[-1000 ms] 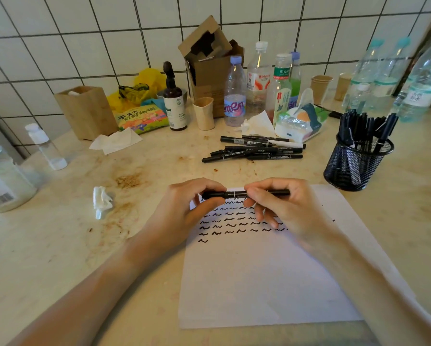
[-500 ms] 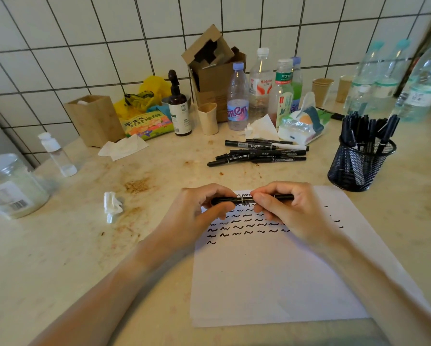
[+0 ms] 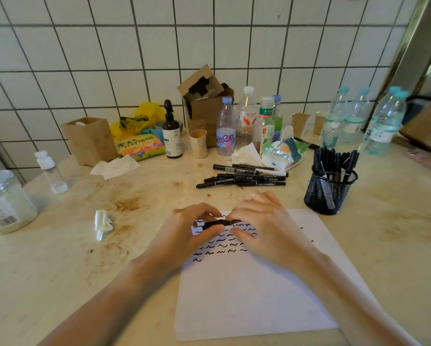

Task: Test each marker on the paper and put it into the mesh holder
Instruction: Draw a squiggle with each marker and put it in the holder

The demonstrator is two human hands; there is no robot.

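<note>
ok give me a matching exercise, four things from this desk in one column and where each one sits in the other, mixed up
Things:
1. mesh holder
2. loose markers
3. jar
4. held marker

Places:
A. far left edge of the table
B. between both hands, over the paper
C. right of the paper's top corner
D. lying in a pile behind the hands

Pairs: 1-C, 2-D, 3-A, 4-B

The left hand and right hand each grip an end of the held marker.
</note>
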